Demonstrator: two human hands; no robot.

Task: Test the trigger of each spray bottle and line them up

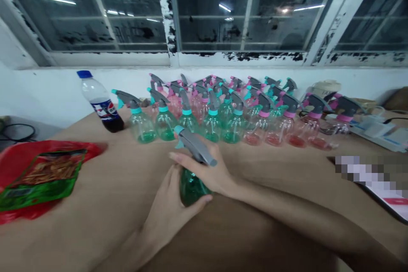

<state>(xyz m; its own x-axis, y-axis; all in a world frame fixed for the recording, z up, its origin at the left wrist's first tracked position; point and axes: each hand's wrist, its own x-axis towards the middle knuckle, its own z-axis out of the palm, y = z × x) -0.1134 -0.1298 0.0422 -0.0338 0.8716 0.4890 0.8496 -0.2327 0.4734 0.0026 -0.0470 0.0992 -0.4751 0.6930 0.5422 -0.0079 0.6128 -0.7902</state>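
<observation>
Both of my hands are around one green spray bottle (193,185) with a grey and teal trigger head, tilted a little above the table. My left hand (167,204) wraps the lower body, its thumb along the near side. At the neck, just under the spray head (196,144), my right hand (212,170) is closed, with its thumb across the front. Beyond my hands stands a row of similar spray bottles, green ones (162,125) with teal collars on the left and pink ones (276,129) with pink collars on the right.
On the brown table (127,170), a cola bottle (103,106) leans at the back left. A red bag with a green snack packet (44,178) lies at the left. To the right are a partly blurred-out phone-like device (382,191) and a white power strip (379,134). Windows rise behind.
</observation>
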